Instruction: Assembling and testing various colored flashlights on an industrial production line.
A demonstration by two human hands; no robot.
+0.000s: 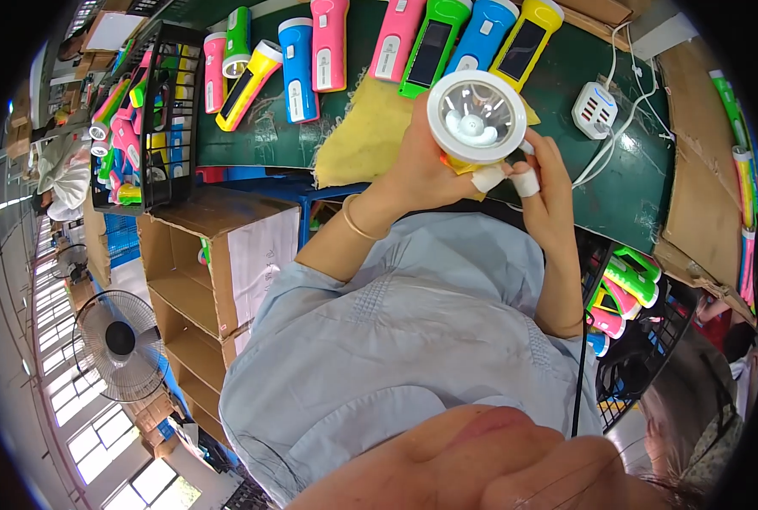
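Observation:
My left hand is closed around a flashlight. Its wide white rim and shiny reflector face up, and a bit of yellow body shows below. At the flashlight's right side, the fingers of my right hand are bent together at a small dark piece, too hidden to name. White tape wraps a fingertip on each hand. Beneath the hands, a yellow cloth lies on the green tabletop. Along the far side lie pink, green, blue and yellow flashlights, among them a blue flashlight and a green flashlight.
A white multi-port charger with cables sits on the table's right. At left stands a black basket of flashlights, above a cardboard shelf. Another black basket holds flashlights at lower right. Cardboard edges the table. A fan stands left.

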